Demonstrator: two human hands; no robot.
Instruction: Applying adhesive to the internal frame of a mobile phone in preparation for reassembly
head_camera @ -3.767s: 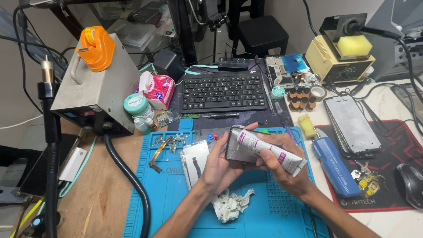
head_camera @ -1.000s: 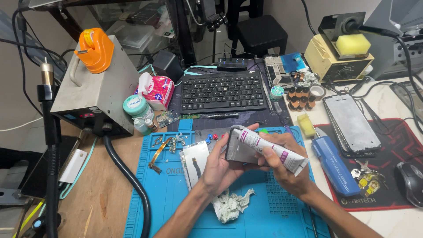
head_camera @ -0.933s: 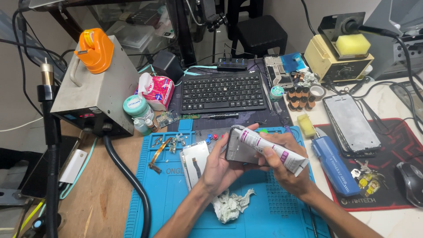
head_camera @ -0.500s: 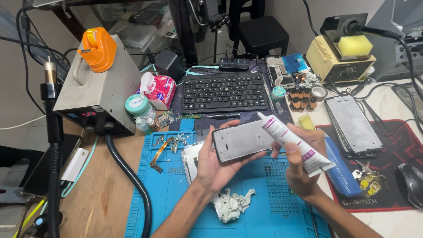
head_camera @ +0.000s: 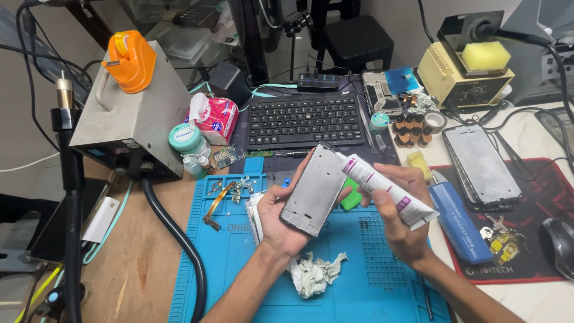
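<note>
Count, whole frame. Hands: two, left hand (head_camera: 281,218) and right hand (head_camera: 397,218). Phone frame (head_camera: 314,190): one, centre. Glue tube (head_camera: 388,191): one. Keyboard (head_camera: 306,120): one, upper centre. Crumpled tissue (head_camera: 314,274): one, lower centre. Blue mat (head_camera: 359,287): one. Computer mouse (head_camera: 559,239): one, right edge.

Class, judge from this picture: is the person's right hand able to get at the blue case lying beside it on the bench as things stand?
Probably not at once: the right hand is full, gripping the white tube. The blue case lies close beside it with nothing between.
</note>
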